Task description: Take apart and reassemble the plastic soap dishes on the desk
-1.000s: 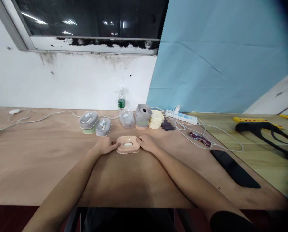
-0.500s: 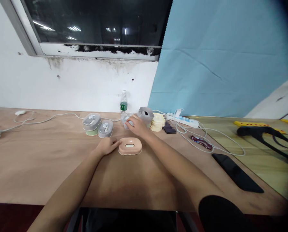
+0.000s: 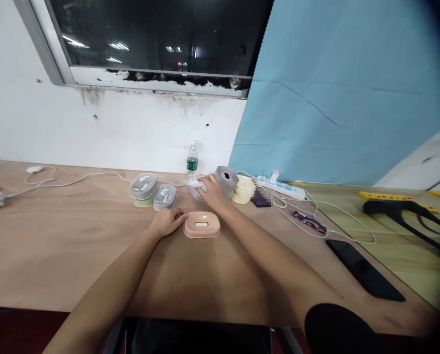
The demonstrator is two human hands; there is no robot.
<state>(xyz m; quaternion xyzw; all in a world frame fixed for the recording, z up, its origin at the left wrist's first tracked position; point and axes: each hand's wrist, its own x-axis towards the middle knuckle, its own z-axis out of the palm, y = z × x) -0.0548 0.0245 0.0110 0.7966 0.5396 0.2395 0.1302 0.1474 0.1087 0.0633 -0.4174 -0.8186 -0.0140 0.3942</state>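
Picking up clear plastic [image 3: 195, 185] seems the step in hand: the right hand [image 3: 210, 191] touches it, grip too blurred to tell. The left hand [image 3: 167, 221], grip also unclear, touches the peach dish [image 3: 201, 231] on the bench [image 3: 76, 236]. Next calls for a clean pinch.

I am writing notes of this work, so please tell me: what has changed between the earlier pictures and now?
The right hand left the right edge of the pink dish and moved forward and left to the clear plastic pieces; whether it grips one is unclear. The left hand stayed at the dish's left edge; the dish and the bottle stayed in place.
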